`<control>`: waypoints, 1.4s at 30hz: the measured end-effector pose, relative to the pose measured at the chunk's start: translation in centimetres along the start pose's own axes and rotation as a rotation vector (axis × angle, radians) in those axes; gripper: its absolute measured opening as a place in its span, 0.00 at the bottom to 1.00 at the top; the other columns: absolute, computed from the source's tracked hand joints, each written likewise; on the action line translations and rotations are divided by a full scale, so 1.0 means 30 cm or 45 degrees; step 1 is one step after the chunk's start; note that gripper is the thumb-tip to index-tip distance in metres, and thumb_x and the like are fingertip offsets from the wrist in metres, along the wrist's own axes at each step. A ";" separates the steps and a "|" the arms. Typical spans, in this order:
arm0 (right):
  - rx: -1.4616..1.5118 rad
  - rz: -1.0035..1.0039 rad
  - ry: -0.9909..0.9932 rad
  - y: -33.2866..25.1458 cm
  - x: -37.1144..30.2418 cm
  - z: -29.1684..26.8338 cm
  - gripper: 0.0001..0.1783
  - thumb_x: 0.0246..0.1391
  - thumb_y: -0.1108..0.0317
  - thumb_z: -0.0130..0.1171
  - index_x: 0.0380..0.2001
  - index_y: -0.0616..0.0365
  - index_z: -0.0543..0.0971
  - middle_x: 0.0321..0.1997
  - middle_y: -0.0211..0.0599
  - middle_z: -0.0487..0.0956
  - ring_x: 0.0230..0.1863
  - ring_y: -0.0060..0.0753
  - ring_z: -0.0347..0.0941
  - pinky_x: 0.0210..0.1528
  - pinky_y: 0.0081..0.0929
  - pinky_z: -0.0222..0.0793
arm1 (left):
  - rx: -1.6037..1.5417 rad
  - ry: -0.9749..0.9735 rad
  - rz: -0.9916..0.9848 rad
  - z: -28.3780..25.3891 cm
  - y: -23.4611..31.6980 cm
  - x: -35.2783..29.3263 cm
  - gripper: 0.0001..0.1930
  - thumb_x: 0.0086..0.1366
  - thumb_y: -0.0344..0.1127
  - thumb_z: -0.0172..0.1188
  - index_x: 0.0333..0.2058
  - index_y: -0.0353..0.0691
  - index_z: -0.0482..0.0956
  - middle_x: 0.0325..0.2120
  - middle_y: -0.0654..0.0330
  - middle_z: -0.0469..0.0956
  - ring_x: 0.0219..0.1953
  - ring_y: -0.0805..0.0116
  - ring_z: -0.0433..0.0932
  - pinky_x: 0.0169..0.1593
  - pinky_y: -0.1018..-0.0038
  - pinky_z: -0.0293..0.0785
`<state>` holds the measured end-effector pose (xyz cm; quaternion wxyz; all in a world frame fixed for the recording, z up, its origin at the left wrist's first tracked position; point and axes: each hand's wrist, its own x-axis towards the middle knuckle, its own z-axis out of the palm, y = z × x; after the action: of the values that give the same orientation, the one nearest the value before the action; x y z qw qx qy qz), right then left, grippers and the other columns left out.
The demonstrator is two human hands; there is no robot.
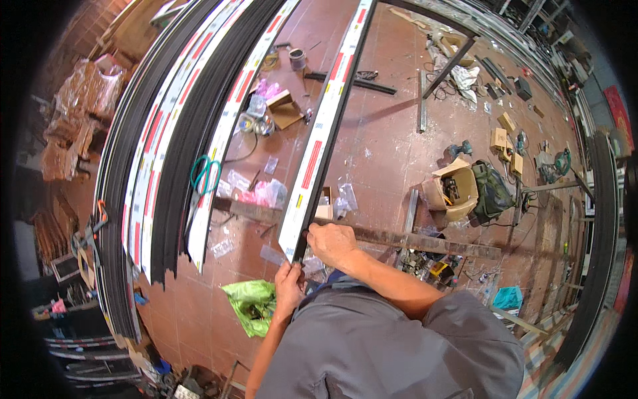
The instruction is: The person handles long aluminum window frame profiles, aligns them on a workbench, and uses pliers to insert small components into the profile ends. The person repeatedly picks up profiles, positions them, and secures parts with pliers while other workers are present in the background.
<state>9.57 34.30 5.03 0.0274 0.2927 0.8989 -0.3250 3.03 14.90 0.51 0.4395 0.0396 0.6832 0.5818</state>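
Note:
A long frame profile [312, 163], with white, red-marked film on its face and a black side, runs from the far top down to my hands. My left hand [290, 290] pinches its cut near corner from below. Just to the right, my right hand [333, 243] is curled with its fingertips against the black side, close to that end. Whatever small piece may lie between those fingers is hidden. Scissors with teal handles [206, 175] lie on the neighbouring film-covered profiles [229, 113] at the left. Beneath the near end, a wooden bar [425, 242] crosses from left to right.
Bundles of black profiles [193, 126] fill the left side. An orange-handled tool [100, 214] rests at their outer edge. On the tiled floor are a green bag [252, 304], an open carton [458, 189], a dark backpack [493, 193], a tape roll [297, 60] and scattered plastic scraps.

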 end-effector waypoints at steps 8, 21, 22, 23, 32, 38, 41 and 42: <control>0.210 0.262 0.158 0.191 0.298 -0.211 0.21 0.68 0.54 0.50 0.39 0.61 0.83 0.38 0.62 0.85 0.44 0.66 0.83 0.48 0.59 0.78 | 0.127 -0.011 -0.054 0.019 0.034 0.010 0.12 0.76 0.38 0.57 0.31 0.39 0.76 0.20 0.66 0.74 0.21 0.76 0.71 0.26 0.77 0.67; 0.810 0.362 0.615 0.505 0.808 -0.310 0.25 0.68 0.51 0.49 0.38 0.66 0.82 0.41 0.67 0.82 0.44 0.72 0.79 0.50 0.60 0.73 | -0.031 -0.066 -0.219 -0.016 0.020 0.034 0.12 0.75 0.37 0.58 0.35 0.35 0.78 0.27 0.57 0.79 0.27 0.65 0.77 0.37 0.70 0.76; 0.722 0.358 0.727 0.481 0.802 -0.299 0.25 0.68 0.50 0.51 0.37 0.65 0.81 0.38 0.65 0.83 0.41 0.72 0.80 0.47 0.61 0.73 | -0.282 -0.085 -0.245 -0.009 0.030 0.012 0.14 0.76 0.40 0.56 0.32 0.37 0.76 0.25 0.58 0.76 0.27 0.63 0.74 0.41 0.66 0.75; 0.688 0.346 0.779 0.449 0.794 -0.313 0.25 0.68 0.50 0.51 0.36 0.65 0.80 0.36 0.65 0.83 0.40 0.72 0.80 0.45 0.62 0.73 | -0.366 -0.143 -0.246 -0.010 0.056 0.002 0.15 0.77 0.41 0.55 0.32 0.38 0.76 0.24 0.58 0.75 0.28 0.62 0.73 0.43 0.64 0.74; 0.665 0.369 0.834 0.368 0.821 -0.280 0.25 0.70 0.47 0.48 0.33 0.61 0.78 0.32 0.62 0.82 0.37 0.72 0.79 0.42 0.64 0.72 | -0.171 -0.107 -0.228 -0.026 0.066 -0.024 0.18 0.77 0.45 0.54 0.31 0.39 0.78 0.24 0.58 0.76 0.29 0.63 0.75 0.45 0.64 0.73; 0.799 0.501 0.781 0.378 0.879 -0.166 0.29 0.74 0.47 0.39 0.44 0.63 0.79 0.41 0.65 0.83 0.47 0.71 0.79 0.50 0.61 0.72 | 0.543 0.086 0.046 0.026 0.084 -0.043 0.16 0.75 0.41 0.58 0.31 0.36 0.82 0.25 0.65 0.79 0.29 0.77 0.75 0.36 0.74 0.71; 0.704 0.431 0.886 0.360 0.889 -0.138 0.27 0.73 0.49 0.44 0.39 0.63 0.80 0.40 0.65 0.83 0.45 0.71 0.79 0.49 0.62 0.70 | 0.189 0.281 0.045 -0.016 -0.054 -0.079 0.11 0.72 0.36 0.64 0.40 0.31 0.86 0.28 0.65 0.82 0.29 0.78 0.76 0.35 0.79 0.73; 0.697 0.378 0.911 0.390 0.899 -0.130 0.27 0.73 0.48 0.44 0.39 0.63 0.80 0.40 0.65 0.83 0.45 0.73 0.79 0.48 0.63 0.70 | 0.149 0.270 -0.006 0.003 -0.015 -0.080 0.12 0.72 0.35 0.64 0.41 0.30 0.86 0.28 0.64 0.83 0.29 0.78 0.77 0.35 0.78 0.74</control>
<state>-5.83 57.57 -5.01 -0.3160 0.5080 0.6817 -0.4212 4.75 13.45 1.48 0.3629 0.0019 0.7587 0.5409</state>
